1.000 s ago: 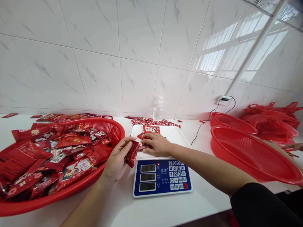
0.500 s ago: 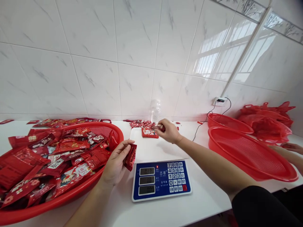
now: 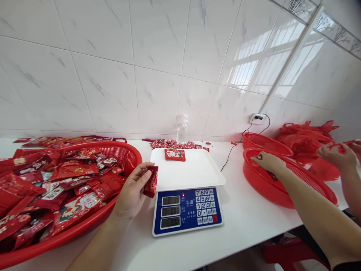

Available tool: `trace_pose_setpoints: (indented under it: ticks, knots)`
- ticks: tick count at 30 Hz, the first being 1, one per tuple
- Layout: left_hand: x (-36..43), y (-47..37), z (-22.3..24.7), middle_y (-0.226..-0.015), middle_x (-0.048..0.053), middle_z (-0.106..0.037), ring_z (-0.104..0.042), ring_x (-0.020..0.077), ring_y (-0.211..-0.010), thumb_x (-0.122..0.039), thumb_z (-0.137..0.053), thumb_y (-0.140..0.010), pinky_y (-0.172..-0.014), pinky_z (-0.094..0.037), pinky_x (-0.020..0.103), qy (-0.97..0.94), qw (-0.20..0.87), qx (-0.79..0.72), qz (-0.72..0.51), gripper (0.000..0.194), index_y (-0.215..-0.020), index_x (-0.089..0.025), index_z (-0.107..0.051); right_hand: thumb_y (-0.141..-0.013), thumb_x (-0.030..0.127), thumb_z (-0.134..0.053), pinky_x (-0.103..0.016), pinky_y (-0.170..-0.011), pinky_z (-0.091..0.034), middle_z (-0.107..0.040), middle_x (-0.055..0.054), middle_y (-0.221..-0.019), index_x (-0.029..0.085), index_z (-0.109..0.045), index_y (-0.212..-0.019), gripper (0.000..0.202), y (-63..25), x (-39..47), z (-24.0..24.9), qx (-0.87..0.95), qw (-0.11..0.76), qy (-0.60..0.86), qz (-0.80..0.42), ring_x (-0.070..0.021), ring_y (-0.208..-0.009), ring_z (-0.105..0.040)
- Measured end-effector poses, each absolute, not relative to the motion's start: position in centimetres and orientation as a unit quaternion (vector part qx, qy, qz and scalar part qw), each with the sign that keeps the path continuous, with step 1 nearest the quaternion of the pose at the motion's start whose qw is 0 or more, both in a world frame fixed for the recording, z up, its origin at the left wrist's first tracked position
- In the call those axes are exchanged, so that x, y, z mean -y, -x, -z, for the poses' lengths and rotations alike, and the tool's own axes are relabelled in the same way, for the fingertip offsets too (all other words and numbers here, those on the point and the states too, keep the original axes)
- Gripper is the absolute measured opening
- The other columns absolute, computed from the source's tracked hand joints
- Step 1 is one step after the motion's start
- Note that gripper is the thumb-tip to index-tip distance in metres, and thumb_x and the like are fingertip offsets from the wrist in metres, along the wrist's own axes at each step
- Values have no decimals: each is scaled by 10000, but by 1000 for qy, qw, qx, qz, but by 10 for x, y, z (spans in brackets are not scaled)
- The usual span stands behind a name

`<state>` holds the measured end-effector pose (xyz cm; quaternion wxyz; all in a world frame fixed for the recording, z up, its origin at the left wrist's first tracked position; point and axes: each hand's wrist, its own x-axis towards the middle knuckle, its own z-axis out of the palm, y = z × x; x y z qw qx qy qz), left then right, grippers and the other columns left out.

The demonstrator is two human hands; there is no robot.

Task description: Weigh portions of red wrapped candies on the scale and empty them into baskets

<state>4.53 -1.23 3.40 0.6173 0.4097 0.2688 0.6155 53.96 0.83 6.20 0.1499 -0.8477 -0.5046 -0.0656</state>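
My left hand [image 3: 132, 194] is closed on a small dark red packet [image 3: 151, 182], held just left of the scale [image 3: 188, 210]. On the scale's white tray [image 3: 191, 171] lies one red packet [image 3: 175, 154] near the back edge. My right hand [image 3: 267, 162] is over the large red basket [image 3: 290, 199] on the right, its fingers curled. A dark red packet [image 3: 272, 175] shows below its palm; whether the fingers grip something is hard to make out. A red basket [image 3: 138, 150] heaped with red packets stands at the left.
A clear bottle [image 3: 182, 130] and small packets [image 3: 169, 144] are by the wall behind the scale. A cable [image 3: 233, 154] runs to a socket [image 3: 257, 119]. Red bags [image 3: 299, 141] and another person's hands [image 3: 337, 156] are at the right, beside a smaller basket [image 3: 267, 145].
My right hand has moved from above the scale tray to the large right basket. The packet in its fingers has left the tray area. The other person's hands have risen. The view has shifted slightly.
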Motion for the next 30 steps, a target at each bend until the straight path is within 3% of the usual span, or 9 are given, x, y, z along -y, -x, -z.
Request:
trace_pose_setpoints:
  ticks: [3,6,8,11,15,20,24,30]
  knots:
    - [13,-45,-33,-864,2,-673,-623,93,-704,-241,-780,-694,-613,-527,150,-418,614,-265,-615,337,-1008,-211,-661,-785,448,-596,-463,-620,-407,-646,-289,-837,91,-672,-983,415,-540,-13,-59,517,118,846,47,-376,-798,-651]
    - [15,-45,-31,-919,8,-667,-627,111,-782,-217,-750,-724,-677,-536,177,-427,604,-263,-619,360,-1068,-228,-644,-846,390,-533,-514,-767,-426,-594,-314,-1138,100,-613,-1164,438,-506,-33,-62,578,124,804,67,-405,-1077,-566]
    - [16,-46,-31,-974,19,-663,-622,126,-863,-197,-726,-741,-729,-531,189,-437,596,-258,-622,391,-1117,-236,-627,-882,377,-499,-504,-910,-399,-530,-225,-1307,159,-532,-1280,454,-464,-47,-63,648,135,745,78,-352,-1231,-465]
    - [18,-47,-32,-1013,35,-660,-607,146,-926,-185,-702,-749,-772,-517,204,-463,573,-249,-629,416,-1152,-232,-613,-907,407,-486,-397,-1034,-352,-514,-89,-1369,240,-489,-1323,448,-386,-63,-59,774,135,615,66,-229,-1289,-421]
    - [19,-48,-30,-1008,36,-648,-603,155,-911,-196,-687,-757,-759,-513,221,-495,525,-261,-642,406,-1153,-231,-602,-917,395,-496,-362,-1006,-385,-525,-79,-1354,219,-478,-1324,444,-298,-76,-48,882,101,455,73,-216,-1245,-462]
    - [15,-46,-20,-992,29,-654,-613,170,-898,-263,-661,-796,-787,-524,287,-556,454,-301,-629,472,-1248,-256,-524,-953,253,-427,-317,-858,-440,-631,-121,-1126,159,-609,-1097,251,-259,-91,-35,879,94,458,93,-213,-1034,-580]
    - [13,-46,-17,-1054,32,-655,-619,183,-970,-277,-652,-810,-863,-519,333,-585,420,-314,-619,552,-1323,-270,-450,-937,202,-428,-278,-751,-437,-657,-105,-972,156,-639,-946,217,-272,-88,-38,861,103,485,112,-197,-899,-608]
    - [20,-53,-21,-1069,41,-660,-640,181,-950,-294,-655,-811,-841,-540,309,-621,334,-364,-609,500,-1283,-240,-498,-933,242,-412,-287,-711,-437,-659,-84,-944,179,-632,-922,229,-366,-46,-67,778,184,579,163,-188,-869,-611]
